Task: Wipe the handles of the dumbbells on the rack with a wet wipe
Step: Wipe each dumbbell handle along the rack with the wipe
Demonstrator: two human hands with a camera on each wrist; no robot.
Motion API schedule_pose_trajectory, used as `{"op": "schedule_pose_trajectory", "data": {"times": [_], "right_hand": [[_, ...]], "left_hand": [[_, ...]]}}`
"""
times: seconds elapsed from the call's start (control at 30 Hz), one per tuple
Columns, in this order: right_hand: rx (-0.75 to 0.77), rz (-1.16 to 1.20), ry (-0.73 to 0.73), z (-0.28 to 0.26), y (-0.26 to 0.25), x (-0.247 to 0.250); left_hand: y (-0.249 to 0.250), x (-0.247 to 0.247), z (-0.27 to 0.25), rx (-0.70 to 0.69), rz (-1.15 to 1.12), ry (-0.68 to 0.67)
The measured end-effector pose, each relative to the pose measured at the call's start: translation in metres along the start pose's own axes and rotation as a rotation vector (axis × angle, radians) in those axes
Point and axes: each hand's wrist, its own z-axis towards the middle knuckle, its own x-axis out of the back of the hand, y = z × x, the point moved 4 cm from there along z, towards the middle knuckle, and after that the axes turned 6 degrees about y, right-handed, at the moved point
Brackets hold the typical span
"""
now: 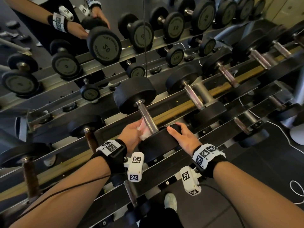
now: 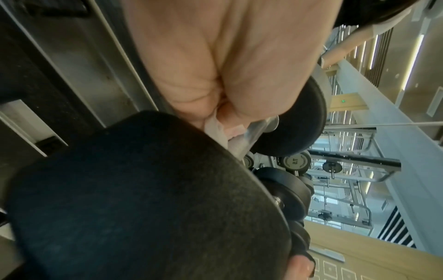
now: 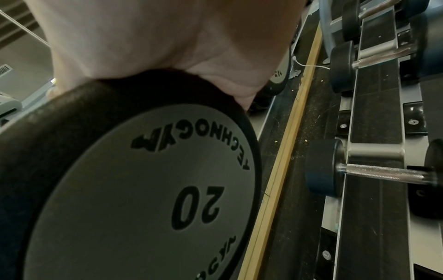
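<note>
Right hand (image 1: pixel 183 137) spread on black dumbbell head (image 1: pixel 158 143), left hand (image 1: pixel 131 134) pinching crumpled white wipe (image 1: pixel 144 131) against steel handle (image 1: pixel 147 118)

Two hands (image 1: pixel 131 135) work at the rack (image 1: pixel 181 106), with one wipe (image 1: pixel 144 131) between them. At least five dumbbells (image 1: pixel 144 112) sit on its top tier; more fill the lower tiers, partly hidden.

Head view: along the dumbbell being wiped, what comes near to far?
Near weight head under the right hand → wet wipe held by the left hand → bare handle → far weight head.
</note>
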Motion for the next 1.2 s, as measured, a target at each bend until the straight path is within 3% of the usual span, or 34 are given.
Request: {"op": "schedule_pose_trajectory", "data": {"times": [0.17, 0.3, 0.43, 0.63, 0.73, 0.9, 1.1, 1.2], "right_hand": [[-0.008, 0.031, 0.019, 0.003, 0.005, -0.001], [-0.038, -0.005, -0.038, 0.002, -0.001, 0.001], [0.029, -0.157, -0.121, 0.004, -0.036, 0.017], [0.197, 0.101, -0.269, 0.02, -0.097, 0.02], [0.237, 0.044, -0.349, 0.033, -0.107, 0.021], [0.304, 0.049, -0.311, 0.057, -0.111, 0.032], [0.105, 0.158, -0.624, 0.077, -0.117, 0.021], [0.12, 0.093, -0.722, 0.083, -0.118, 0.014]], "left_hand": [[0.007, 0.006, -0.012, 0.023, 0.05, -0.028], [0.02, 0.013, -0.016, 0.009, -0.057, -0.102], [0.042, 0.009, -0.028, -0.182, 0.092, -0.136], [0.075, -0.014, -0.058, -0.525, 0.373, -0.189], [0.088, -0.025, -0.062, -0.583, 0.369, -0.102], [0.098, -0.03, -0.057, -0.643, 0.332, 0.233], [0.09, -0.033, -0.047, -0.648, 0.213, 0.405], [0.079, -0.03, -0.049, -0.606, 0.23, 0.551]]}}
